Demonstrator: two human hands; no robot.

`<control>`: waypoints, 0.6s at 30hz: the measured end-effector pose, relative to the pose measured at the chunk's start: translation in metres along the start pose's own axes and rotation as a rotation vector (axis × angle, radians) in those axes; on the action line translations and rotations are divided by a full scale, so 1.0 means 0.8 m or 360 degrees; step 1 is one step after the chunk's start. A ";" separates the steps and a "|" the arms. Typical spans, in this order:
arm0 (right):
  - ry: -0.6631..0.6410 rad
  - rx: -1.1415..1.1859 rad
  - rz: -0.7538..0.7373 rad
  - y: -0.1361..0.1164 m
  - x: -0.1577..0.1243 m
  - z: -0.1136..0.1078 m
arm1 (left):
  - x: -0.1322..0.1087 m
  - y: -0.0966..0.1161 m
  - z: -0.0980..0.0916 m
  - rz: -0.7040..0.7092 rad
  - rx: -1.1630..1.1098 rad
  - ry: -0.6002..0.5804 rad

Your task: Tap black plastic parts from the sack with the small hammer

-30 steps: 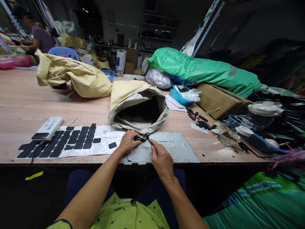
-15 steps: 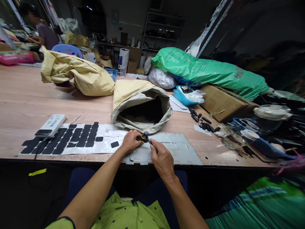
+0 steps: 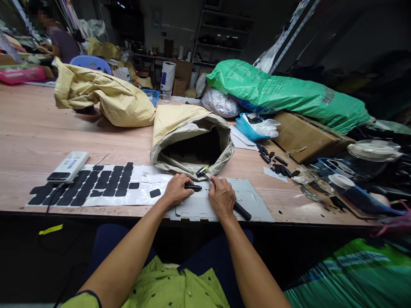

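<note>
My left hand (image 3: pixel 176 189) pinches a small black part (image 3: pixel 193 187) and holds it down on a grey metal plate (image 3: pixel 253 201) at the table's front edge. My right hand (image 3: pixel 221 197) is closed around a small hammer (image 3: pixel 221 192); its metal head sticks up near the sack's mouth and its black handle points back to the right. The hammer head is lifted a little above and to the right of the black part. Just behind both hands lies an open grey sack (image 3: pixel 192 147) with a dark inside.
A white sheet with rows of black pads (image 3: pixel 96 184) and a white power strip (image 3: pixel 68 167) lie to the left. Yellow sacks (image 3: pixel 105 100), a green sack (image 3: pixel 285 96), a cardboard box (image 3: pixel 305 134), loose black parts (image 3: pixel 276 164) and jars crowd the right. A person sits far left at the back.
My right hand has drawn the hammer up and away from the black part, so its head is now raised and the handle shows. My left hand still holds the part on the plate.
</note>
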State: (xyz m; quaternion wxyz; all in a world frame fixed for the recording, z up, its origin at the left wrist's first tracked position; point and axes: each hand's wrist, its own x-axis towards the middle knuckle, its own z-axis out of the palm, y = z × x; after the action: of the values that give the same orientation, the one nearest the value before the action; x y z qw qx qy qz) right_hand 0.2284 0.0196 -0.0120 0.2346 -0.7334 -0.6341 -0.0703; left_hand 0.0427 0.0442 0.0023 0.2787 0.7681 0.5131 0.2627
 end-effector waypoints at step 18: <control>0.0022 -0.0039 -0.0029 -0.003 -0.001 0.001 | -0.168 0.036 -0.001 -0.0061 -0.0605 -0.0936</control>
State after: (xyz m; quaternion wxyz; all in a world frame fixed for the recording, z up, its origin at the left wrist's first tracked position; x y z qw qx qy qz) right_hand 0.2258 0.0191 -0.0124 0.2293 -0.7300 -0.6382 -0.0851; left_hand 0.0154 -0.0901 0.0074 0.5576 0.7355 0.3670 0.1158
